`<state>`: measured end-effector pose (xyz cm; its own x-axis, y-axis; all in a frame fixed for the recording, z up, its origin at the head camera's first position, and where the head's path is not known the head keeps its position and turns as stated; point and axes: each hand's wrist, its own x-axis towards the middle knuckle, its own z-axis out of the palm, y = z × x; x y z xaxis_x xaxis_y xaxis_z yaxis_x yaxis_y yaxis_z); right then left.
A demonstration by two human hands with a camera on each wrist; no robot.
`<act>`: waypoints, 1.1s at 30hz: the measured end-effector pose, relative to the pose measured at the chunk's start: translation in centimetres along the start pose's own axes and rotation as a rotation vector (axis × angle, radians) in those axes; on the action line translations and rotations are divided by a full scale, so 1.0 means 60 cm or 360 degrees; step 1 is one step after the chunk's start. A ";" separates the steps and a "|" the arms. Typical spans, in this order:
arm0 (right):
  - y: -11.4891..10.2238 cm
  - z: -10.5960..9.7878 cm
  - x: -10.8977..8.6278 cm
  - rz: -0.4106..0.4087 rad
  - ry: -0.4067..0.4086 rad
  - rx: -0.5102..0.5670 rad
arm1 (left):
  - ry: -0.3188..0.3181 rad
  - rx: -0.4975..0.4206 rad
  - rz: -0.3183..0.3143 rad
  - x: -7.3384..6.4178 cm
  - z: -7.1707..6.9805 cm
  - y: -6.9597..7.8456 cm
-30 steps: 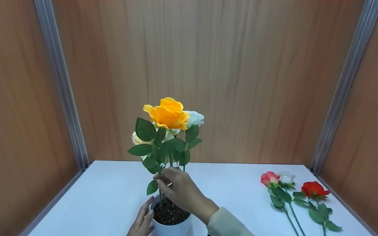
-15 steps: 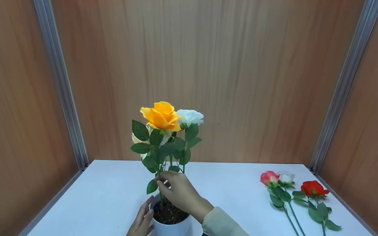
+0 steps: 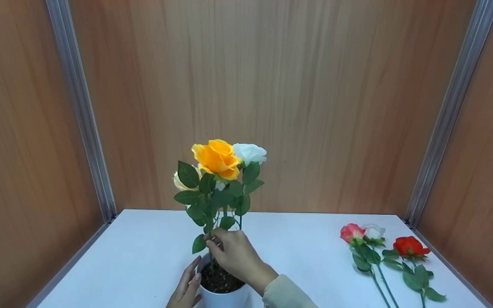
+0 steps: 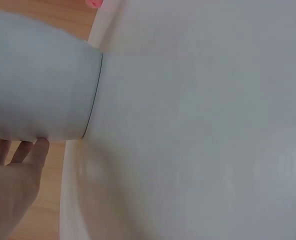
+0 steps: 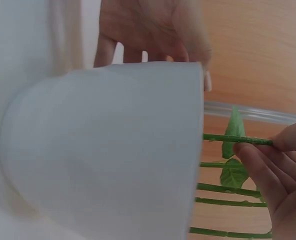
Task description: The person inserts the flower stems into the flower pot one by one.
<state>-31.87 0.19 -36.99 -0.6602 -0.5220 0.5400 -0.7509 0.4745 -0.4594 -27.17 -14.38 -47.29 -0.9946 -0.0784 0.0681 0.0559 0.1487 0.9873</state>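
Observation:
A white pot (image 3: 225,300) filled with dark soil (image 3: 221,280) stands at the table's front, holding several roses upright. My right hand (image 3: 237,258) pinches the green stem (image 5: 220,137) of a yellow rose (image 3: 216,159) between thumb and fingers, just above the rim. That stem's lower end is hidden inside the pot. A white rose (image 3: 250,153) and a cream rose (image 3: 181,179) rise behind the yellow one, partly covered by leaves. My left hand (image 3: 185,285) rests against the pot's left side with fairly straight fingers, its thumb near the rim.
On the right side of the white table (image 3: 298,248) lie a pink rose (image 3: 351,232), another white rose (image 3: 373,231) and a red rose (image 3: 410,246), blooms pointing to the back. Wood-grain panels (image 3: 272,107) enclose the table at the back and both sides.
My right hand has lowered slightly, and the yellow rose has sunk with it; its bloom swayed left, then back right. My left hand has stayed at the pot.

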 end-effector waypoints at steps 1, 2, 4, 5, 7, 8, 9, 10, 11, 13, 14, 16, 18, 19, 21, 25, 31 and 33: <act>0.002 0.001 -0.001 0.0009 -0.0002 0.0001 | 0.0000 0.0002 0.0006 0.000 0.001 0.000; 0.004 0.003 -0.002 0.0013 0.0000 0.0002 | 0.0000 0.0002 0.0008 0.000 0.001 0.000; 0.005 0.006 -0.004 0.0014 0.0001 0.0013 | 0.0000 0.0001 0.0014 0.000 0.001 0.000; 0.006 0.007 -0.004 0.0011 0.0003 0.0017 | 0.0001 -0.0001 0.0015 0.000 0.001 -0.001; 0.007 0.011 -0.005 0.0014 0.0012 0.0028 | 0.0001 0.0000 0.0019 0.000 0.002 -0.001; 0.008 0.012 -0.006 0.0021 0.0018 0.0030 | 0.0001 0.0000 0.0021 0.000 0.002 -0.002; 0.009 0.013 -0.006 0.0033 0.0022 0.0036 | 0.0002 0.0002 0.0024 0.000 0.003 -0.002; 0.010 0.015 -0.007 0.0049 0.0024 0.0038 | 0.0004 0.0010 0.0027 0.000 0.003 -0.003; 0.011 0.016 -0.007 0.0066 0.0030 0.0040 | 0.0006 0.0015 0.0026 0.000 0.003 -0.003; 0.012 0.017 -0.007 0.0094 0.0034 0.0054 | 0.0008 0.0016 0.0020 0.000 0.003 -0.003; 0.012 0.018 -0.007 0.0104 0.0035 0.0061 | 0.0008 0.0014 0.0014 -0.001 0.003 -0.003; 0.013 0.019 -0.007 0.0109 0.0038 0.0072 | 0.0005 0.0004 0.0000 -0.001 0.002 -0.003; 0.013 0.020 -0.007 0.0094 0.0055 0.0079 | -0.0010 -0.0003 -0.0008 0.000 0.001 -0.002; 0.014 0.021 -0.007 0.0088 0.0064 0.0067 | -0.0022 0.0004 -0.0004 0.000 0.000 -0.002; 0.015 0.022 -0.007 0.0081 0.0085 0.0046 | -0.0052 0.0019 0.0002 0.001 -0.001 -0.001; 0.017 0.024 -0.008 0.0106 0.0092 0.0020 | -0.0094 0.0040 0.0012 0.000 -0.003 0.001; 0.016 0.023 -0.007 0.0095 0.0058 0.0059 | -0.0078 0.0040 0.0004 -0.001 -0.003 0.002; 0.014 0.023 -0.008 0.0114 0.0039 0.0074 | -0.0058 0.0036 0.0013 -0.001 -0.002 0.002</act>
<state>-32.21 -0.11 -38.59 -0.7120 -0.4704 0.5214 -0.7022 0.4762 -0.5292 -27.07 -14.50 -47.18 -0.9967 -0.0412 0.0706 0.0625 0.1713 0.9832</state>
